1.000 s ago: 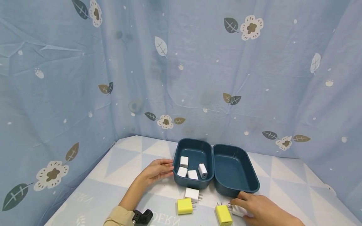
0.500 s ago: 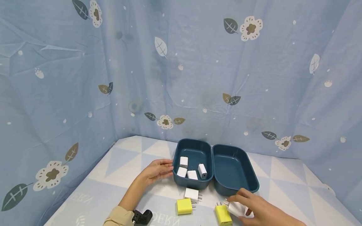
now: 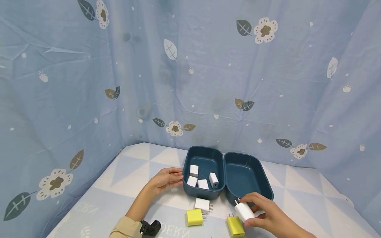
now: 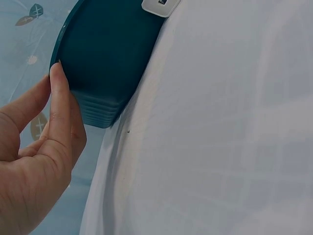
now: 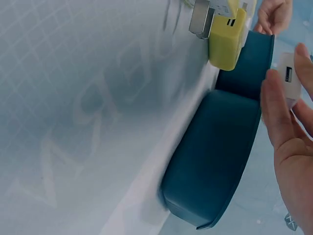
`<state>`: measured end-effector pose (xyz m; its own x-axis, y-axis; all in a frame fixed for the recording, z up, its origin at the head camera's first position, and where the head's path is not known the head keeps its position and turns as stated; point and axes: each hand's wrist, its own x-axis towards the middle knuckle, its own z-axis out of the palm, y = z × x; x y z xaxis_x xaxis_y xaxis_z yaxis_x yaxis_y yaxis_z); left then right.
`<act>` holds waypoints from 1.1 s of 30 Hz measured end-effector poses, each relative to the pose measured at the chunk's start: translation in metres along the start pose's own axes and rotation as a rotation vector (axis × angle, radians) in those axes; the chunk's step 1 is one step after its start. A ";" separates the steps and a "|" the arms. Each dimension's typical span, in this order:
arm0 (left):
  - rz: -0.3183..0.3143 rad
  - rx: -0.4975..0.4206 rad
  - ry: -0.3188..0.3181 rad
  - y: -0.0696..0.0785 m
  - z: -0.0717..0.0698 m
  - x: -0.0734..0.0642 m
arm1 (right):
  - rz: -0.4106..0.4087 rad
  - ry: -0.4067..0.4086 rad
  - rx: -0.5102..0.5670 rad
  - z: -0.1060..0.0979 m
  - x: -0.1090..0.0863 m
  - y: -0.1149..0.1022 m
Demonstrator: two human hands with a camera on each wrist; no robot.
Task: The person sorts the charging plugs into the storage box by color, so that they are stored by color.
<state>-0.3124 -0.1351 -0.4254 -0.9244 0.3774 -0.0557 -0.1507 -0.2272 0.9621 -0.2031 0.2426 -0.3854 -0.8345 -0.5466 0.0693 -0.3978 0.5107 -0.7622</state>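
Observation:
My left hand [image 3: 166, 180] holds the left side of a dark teal plastic box [image 3: 220, 191], fingertips at its rim. Several white charger plugs [image 3: 213, 180] lie inside that box. My right hand [image 3: 269, 211] pinches a white charger plug [image 3: 244, 211] between thumb and fingers, its metal prongs pointing up and left. In the right wrist view, a USB port shows on this charger [image 5: 292, 81]. A yellow charger plug [image 3: 235, 227] lies just below and left of it on the table. The right teal box [image 3: 247, 175] has nothing in it; the right hand overlaps its front corner.
A white charger plug [image 3: 202, 204] and another yellow charger plug [image 3: 194, 217] lie in front of the left box. A patterned cloth covers the table [image 3: 134, 165]. Blue floral curtains [image 3: 202, 82] hang behind and at the sides.
My right hand has picked the white charger off the table, raising it and turning it so its prongs point up. The left hand stays at the left box.

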 end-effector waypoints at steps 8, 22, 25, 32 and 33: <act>-0.001 0.000 0.008 0.000 -0.001 0.002 | -0.062 0.112 -0.077 -0.004 0.001 0.000; 0.004 0.005 0.000 -0.001 0.000 0.000 | -0.056 0.095 0.121 -0.007 0.002 -0.010; 0.003 0.005 0.003 -0.001 0.000 0.000 | -0.050 0.116 0.144 -0.006 0.002 -0.011; 0.001 0.001 0.002 0.000 0.000 0.000 | 0.002 0.174 0.161 -0.005 0.003 -0.012; 0.002 -0.001 0.002 0.000 0.000 0.000 | 0.011 0.180 0.170 -0.004 0.003 -0.012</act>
<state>-0.3123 -0.1348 -0.4256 -0.9252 0.3755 -0.0545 -0.1495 -0.2286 0.9620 -0.2026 0.2375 -0.3732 -0.8992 -0.4063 0.1621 -0.3306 0.3886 -0.8600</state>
